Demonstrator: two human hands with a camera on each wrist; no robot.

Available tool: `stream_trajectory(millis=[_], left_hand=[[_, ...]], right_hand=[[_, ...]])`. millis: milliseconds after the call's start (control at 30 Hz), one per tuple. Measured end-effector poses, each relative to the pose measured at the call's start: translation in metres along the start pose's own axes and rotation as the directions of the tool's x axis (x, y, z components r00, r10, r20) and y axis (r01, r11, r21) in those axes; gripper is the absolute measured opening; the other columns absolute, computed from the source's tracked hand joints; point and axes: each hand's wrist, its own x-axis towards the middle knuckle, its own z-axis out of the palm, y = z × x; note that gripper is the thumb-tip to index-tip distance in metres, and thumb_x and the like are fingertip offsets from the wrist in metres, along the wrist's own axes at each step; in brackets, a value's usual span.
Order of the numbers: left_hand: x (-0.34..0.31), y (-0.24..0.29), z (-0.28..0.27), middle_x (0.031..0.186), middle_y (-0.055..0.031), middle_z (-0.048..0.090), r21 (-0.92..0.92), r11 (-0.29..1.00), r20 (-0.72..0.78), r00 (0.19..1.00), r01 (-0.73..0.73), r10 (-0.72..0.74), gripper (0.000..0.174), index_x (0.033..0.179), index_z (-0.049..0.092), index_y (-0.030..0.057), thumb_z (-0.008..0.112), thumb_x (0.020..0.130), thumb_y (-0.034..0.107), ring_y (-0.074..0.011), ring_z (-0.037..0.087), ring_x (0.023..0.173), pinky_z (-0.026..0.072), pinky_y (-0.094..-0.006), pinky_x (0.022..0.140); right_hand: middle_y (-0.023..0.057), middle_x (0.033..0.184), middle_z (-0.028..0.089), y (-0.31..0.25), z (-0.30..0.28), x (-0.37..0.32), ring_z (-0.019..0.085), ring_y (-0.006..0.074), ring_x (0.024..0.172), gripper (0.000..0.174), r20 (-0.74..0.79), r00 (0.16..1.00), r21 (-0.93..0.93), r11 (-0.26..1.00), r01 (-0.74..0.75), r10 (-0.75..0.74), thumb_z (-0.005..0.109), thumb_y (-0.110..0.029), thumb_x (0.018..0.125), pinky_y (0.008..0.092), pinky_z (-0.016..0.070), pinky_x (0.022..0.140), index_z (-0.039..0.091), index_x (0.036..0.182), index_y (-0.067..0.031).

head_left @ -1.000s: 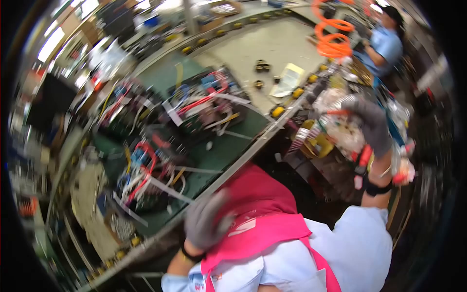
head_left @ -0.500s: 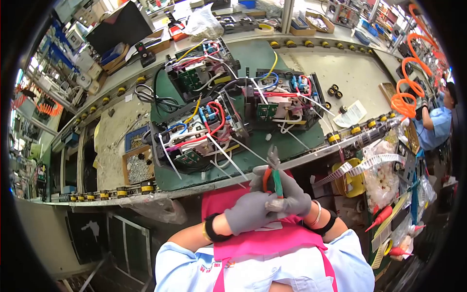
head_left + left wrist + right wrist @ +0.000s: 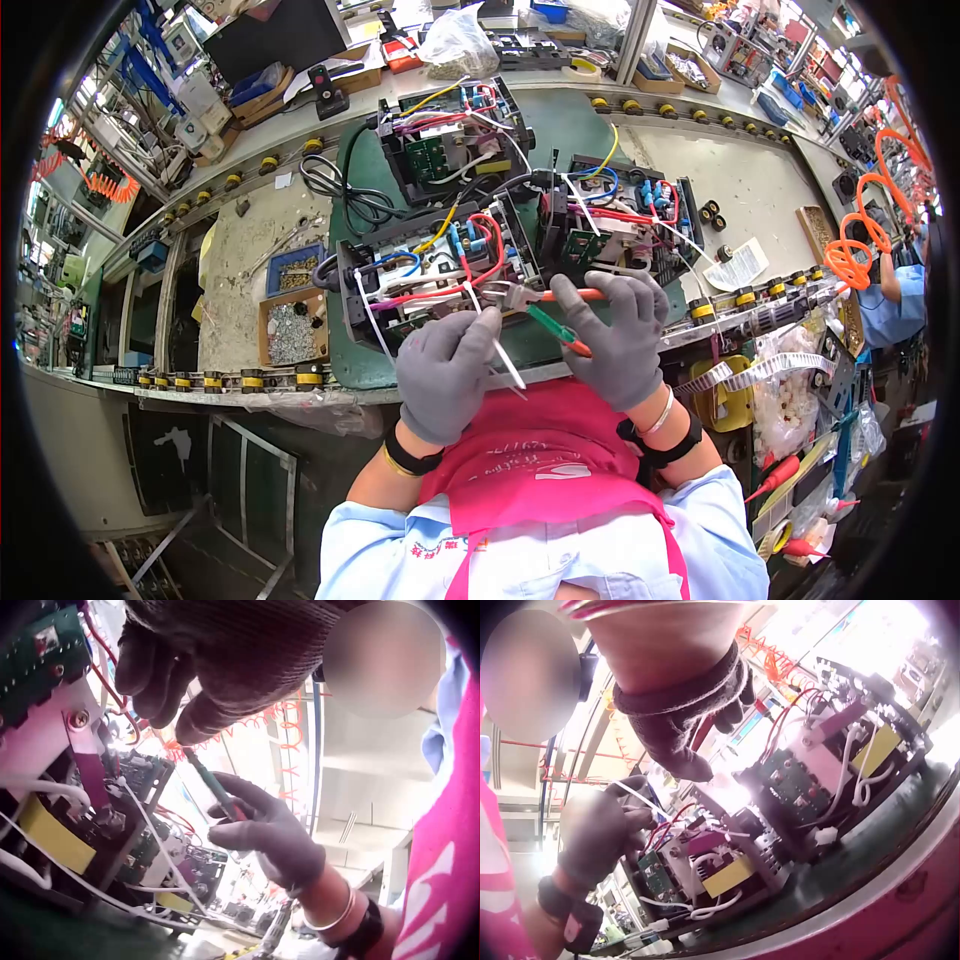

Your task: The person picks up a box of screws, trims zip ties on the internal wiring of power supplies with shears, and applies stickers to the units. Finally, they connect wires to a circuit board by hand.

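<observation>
My gloved right hand point(image 3: 622, 335) holds a pair of cutters point(image 3: 547, 320) with one orange and one green handle, the handles spread. Its metal head points left, right by a white cable tie point(image 3: 508, 365) on the front electronic unit point(image 3: 430, 268). My gloved left hand point(image 3: 442, 372) pinches the tie's loose tail between thumb and fingers, as the right wrist view also shows with the white tie point(image 3: 636, 794). Red, blue and yellow wires run over this open black unit. In the left wrist view, the green handle point(image 3: 206, 776) slants between both hands.
Two similar units, one behind point(image 3: 450, 140) and one at right point(image 3: 620, 215), share the green board point(image 3: 375, 365). Boxes of small parts point(image 3: 290, 330) lie left. A roller rail point(image 3: 250, 383) edges the bench. Orange coiled hose point(image 3: 850, 265) hangs right, near another person point(image 3: 895, 300).
The head view has steadied. My hands, together at the cutters half a second ago, have parted and moved up to the front unit. The left hand has let go of the cutters and taken the cable tie.
</observation>
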Motion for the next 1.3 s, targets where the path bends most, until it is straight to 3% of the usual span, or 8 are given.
stream_trajectory(millis=[133, 500, 700, 800, 900, 933, 1033, 1300], left_hand=[[-0.005, -0.011, 0.004, 0.091, -0.0055, 0.064, -0.085, 0.996, -0.057, 0.998, -0.017, 0.012, 0.045, 0.112, 0.065, 0.0107, 0.068, 0.067, 0.000, -0.0244, 0.061, 0.068, 0.0477, -0.0361, 0.057], [-0.009, -0.019, 0.000, 0.094, -0.0081, 0.064, -0.150, 0.988, -0.030, 0.999, 0.034, -0.039, 0.041, 0.107, 0.065, 0.0081, 0.068, 0.067, -0.001, -0.0270, 0.062, 0.074, 0.0485, -0.0379, 0.064], [-0.016, -0.015, -0.047, 0.100, -0.0162, 0.056, -0.014, 0.957, -0.304, 0.913, -0.288, 0.271, 0.015, 0.098, 0.056, 0.0036, 0.048, 0.096, 0.016, -0.0267, 0.061, 0.076, 0.0529, -0.0375, 0.071], [-0.046, -0.020, -0.025, 0.100, -0.0164, 0.053, -0.353, 0.927, -0.699, 0.694, -0.128, -0.171, 0.021, 0.104, 0.057, 0.0010, 0.039, 0.098, 0.009, -0.0189, 0.055, 0.073, 0.0502, -0.0288, 0.063], [-0.053, -0.031, -0.061, 0.100, -0.0158, 0.054, 0.085, 0.965, -0.276, 0.936, 0.249, -0.217, 0.027, 0.114, 0.059, -0.0004, 0.041, 0.095, 0.006, -0.0169, 0.052, 0.068, 0.0470, -0.0300, 0.058], [-0.056, -0.038, -0.063, 0.099, -0.0150, 0.057, 0.125, 0.970, -0.181, 0.966, 0.208, -0.184, 0.033, 0.121, 0.059, 0.0006, 0.052, 0.088, 0.001, -0.0182, 0.056, 0.069, 0.0480, -0.0305, 0.061], [-0.052, -0.033, -0.049, 0.098, -0.0137, 0.060, -0.007, 0.956, -0.130, 0.948, 0.293, -0.291, 0.038, 0.120, 0.060, 0.0024, 0.059, 0.083, -0.004, -0.0209, 0.060, 0.077, 0.0503, -0.0310, 0.066], [-0.038, -0.049, -0.052, 0.094, -0.0140, 0.066, -0.054, 0.981, -0.103, 0.976, 0.189, -0.194, 0.031, 0.113, 0.067, 0.0055, 0.067, 0.082, 0.000, -0.0235, 0.067, 0.075, 0.0534, -0.0297, 0.064]], right_hand=[[0.0013, 0.109, 0.053, -0.008, 0.006, 0.006, 0.050, 0.0211, 0.103, 0.071, 0.023, 1.000, 0.041, 0.999, 0.013, -0.014, 0.074, -0.019, 0.054, 0.0457, 0.0300, 0.103, 0.063, 0.124, -0.0283], [0.0073, 0.084, 0.058, -0.003, 0.016, 0.005, 0.060, 0.0241, 0.068, 0.069, 0.237, 0.971, 0.513, 0.853, -0.099, -0.030, 0.076, -0.010, 0.064, 0.0347, 0.0519, 0.059, 0.059, 0.131, -0.0116], [0.0058, 0.083, 0.058, -0.008, -0.007, 0.041, 0.060, 0.0237, 0.070, 0.069, 0.068, 0.997, 0.444, 0.895, -0.049, 0.021, 0.073, -0.003, 0.063, 0.0349, 0.0509, 0.061, 0.060, 0.129, -0.0130], [0.0022, 0.093, 0.055, -0.021, -0.012, 0.071, 0.058, 0.0223, 0.082, 0.063, 0.021, 0.985, 0.163, 0.973, 0.165, -0.171, 0.073, -0.014, 0.063, 0.0369, 0.0460, 0.069, 0.063, 0.124, -0.0233], [0.0005, 0.097, 0.054, -0.037, 0.004, 0.087, 0.056, 0.0170, 0.086, 0.048, -0.043, 0.937, 0.012, 0.938, 0.347, -0.346, 0.067, -0.016, 0.073, 0.0339, 0.0433, 0.073, 0.064, 0.119, -0.0271], [-0.0002, 0.097, 0.054, -0.042, 0.013, 0.092, 0.054, 0.0163, 0.088, 0.040, -0.111, 0.919, -0.068, 0.926, 0.372, -0.377, 0.062, -0.017, 0.078, 0.0344, 0.0426, 0.079, 0.064, 0.117, -0.0274], [-0.0027, 0.095, 0.052, -0.048, 0.027, 0.113, 0.051, 0.0155, 0.096, 0.027, -0.179, 0.854, -0.195, 0.868, 0.456, -0.488, 0.062, -0.024, 0.081, 0.0402, 0.0368, 0.099, 0.065, 0.108, -0.0273], [-0.0056, 0.092, 0.052, -0.049, 0.051, 0.130, 0.051, 0.0124, 0.097, 0.026, -0.176, 0.789, -0.169, 0.808, 0.565, -0.588, 0.061, -0.024, 0.081, 0.0404, 0.0284, 0.110, 0.065, 0.106, -0.0302]])
